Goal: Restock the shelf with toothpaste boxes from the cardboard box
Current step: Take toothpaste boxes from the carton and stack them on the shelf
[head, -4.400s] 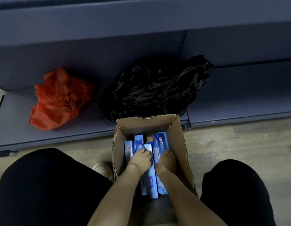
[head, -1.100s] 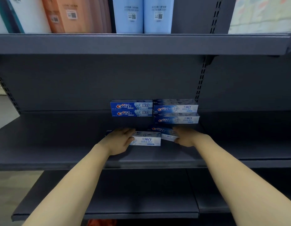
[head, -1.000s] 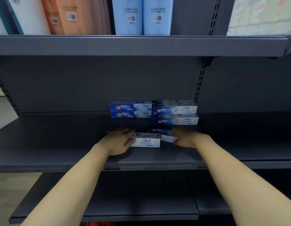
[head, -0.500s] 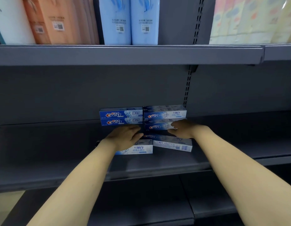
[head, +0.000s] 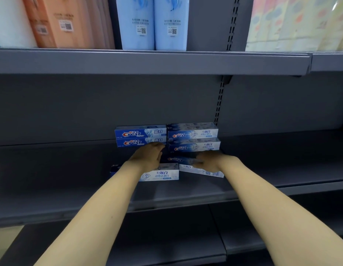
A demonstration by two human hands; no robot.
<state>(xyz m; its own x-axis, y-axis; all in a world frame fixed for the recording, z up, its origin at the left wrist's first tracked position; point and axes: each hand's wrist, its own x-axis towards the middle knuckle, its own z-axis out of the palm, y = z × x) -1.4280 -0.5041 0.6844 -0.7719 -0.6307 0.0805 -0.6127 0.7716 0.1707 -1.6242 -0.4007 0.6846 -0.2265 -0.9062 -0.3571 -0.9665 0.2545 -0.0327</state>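
A person's two bare forearms reach forward onto a dark grey shelf (head: 262, 181) in a shop. At the back of this shelf, against the rear panel, stand two short stacks of toothpaste boxes side by side: on the left a pair of darker blue boxes (head: 140, 136) with a red-and-white logo, on the right a pair of paler blue-and-white boxes (head: 193, 138).

In front of those stacks lie two more boxes on the shelf surface. The left hand (head: 147, 156) rests palm down on top of the front left box (head: 161, 174), whose white and blue face points toward the viewer. The fingers extend forward past the box's far edge, nearly straight and close together, their tips reaching the base of the darker blue stack — they do not appear to wrap around the box.

The right hand (head: 211, 160) lies on top of the front right box (head: 201, 168), which sits slightly askew, its near end angled to the right. The fingers point left along the box's top, loosely extended — flat on it rather than curled around it.

On the shelf above stand tall pale blue packages (head: 153, 22), orange packages (head: 70, 22) and a pastel patterned pack (head: 297, 22).
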